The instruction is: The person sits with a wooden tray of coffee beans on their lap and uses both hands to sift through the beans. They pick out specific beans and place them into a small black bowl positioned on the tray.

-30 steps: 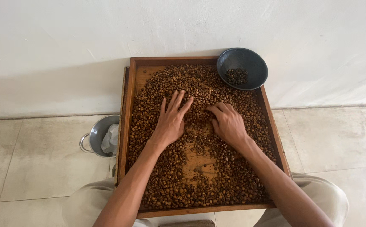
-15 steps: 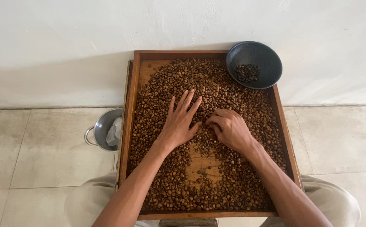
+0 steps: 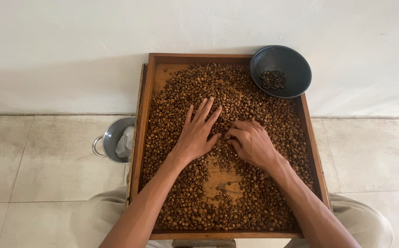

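Brown beans (image 3: 254,98) are spread across a wooden tray (image 3: 145,115), with both hands laid on them.

The left hand (image 3: 197,135) is pressed flat on the beans near the tray's middle, fingers spread wide, nothing held in its grip. The right hand (image 3: 250,142) is curled just beside it, fingertips bent down into the beans; whether anything is pinched cannot be told. A dark bowl (image 3: 295,69) with a few beans is seen at the tray's far right corner. A steel pot (image 3: 110,138) is seen on the tiled floor (image 3: 34,156), left of the tray.
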